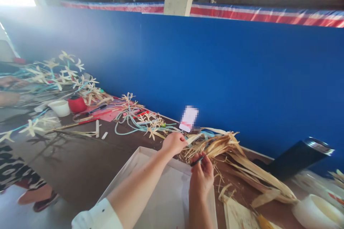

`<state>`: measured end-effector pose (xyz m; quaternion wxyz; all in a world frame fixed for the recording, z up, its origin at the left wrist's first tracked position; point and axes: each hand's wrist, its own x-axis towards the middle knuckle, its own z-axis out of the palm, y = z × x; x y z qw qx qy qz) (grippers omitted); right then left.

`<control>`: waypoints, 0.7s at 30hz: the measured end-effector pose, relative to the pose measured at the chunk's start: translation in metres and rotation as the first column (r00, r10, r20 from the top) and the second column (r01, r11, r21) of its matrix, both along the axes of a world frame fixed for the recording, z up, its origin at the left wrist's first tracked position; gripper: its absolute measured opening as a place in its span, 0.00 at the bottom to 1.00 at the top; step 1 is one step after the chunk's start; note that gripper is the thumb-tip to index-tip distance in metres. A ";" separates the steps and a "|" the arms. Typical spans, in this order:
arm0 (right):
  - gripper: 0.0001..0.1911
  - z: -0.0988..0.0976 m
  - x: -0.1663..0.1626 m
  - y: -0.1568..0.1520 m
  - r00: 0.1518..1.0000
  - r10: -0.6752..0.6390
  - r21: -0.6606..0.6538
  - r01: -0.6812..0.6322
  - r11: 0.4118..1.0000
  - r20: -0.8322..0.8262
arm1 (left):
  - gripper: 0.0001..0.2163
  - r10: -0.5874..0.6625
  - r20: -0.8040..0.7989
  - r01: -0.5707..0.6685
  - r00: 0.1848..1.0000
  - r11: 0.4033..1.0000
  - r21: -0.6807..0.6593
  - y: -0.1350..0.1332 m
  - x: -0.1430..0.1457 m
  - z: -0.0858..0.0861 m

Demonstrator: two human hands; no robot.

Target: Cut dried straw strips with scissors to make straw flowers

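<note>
My left hand [174,144] is closed, its fingertips pinching a pale strip of dried husk [194,138] that points to the right. Lower and to the right, my right hand [202,177] is closed around a slim black tool [197,161]; its far end is lost among the husks, so its exact kind does not show. Both hands are over the far rim of a shallow white tray [122,175]. A bundle of tan dried husks [224,144] lies just beyond and right of my right hand.
A blurred-out phone-like object [189,118] leans at the blue partition [228,71]. Husk flowers on pale blue stems [134,123] spread leftward, near a white cup [59,108] and red pot [77,104]. Rightward are a dark tumbler [292,159] and white roll [318,211]. Another person's hand [10,82] shows far left.
</note>
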<state>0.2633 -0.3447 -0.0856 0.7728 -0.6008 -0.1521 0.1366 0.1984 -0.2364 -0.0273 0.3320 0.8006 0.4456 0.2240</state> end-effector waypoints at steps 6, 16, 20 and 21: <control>0.21 0.002 0.000 0.000 0.984 0.153 0.091 -0.145 0.985 -0.088 | 0.13 -0.041 0.397 0.135 0.917 0.968 -0.211 -0.008 -0.013 0.003; 0.23 0.009 -0.002 -0.004 0.877 0.445 0.210 -0.408 0.888 -0.180 | 0.11 -0.001 0.434 0.147 0.901 0.942 -0.302 -0.022 -0.016 -0.039; 0.23 0.009 0.001 -0.004 0.867 0.464 0.184 -0.434 0.882 -0.181 | 0.11 -0.013 0.401 0.132 0.916 0.953 -0.271 -0.024 -0.017 -0.046; 0.22 0.009 0.002 -0.005 0.870 0.460 0.182 -0.430 0.884 -0.180 | 0.11 -0.010 0.390 0.119 0.921 0.959 -0.258 -0.024 -0.017 -0.046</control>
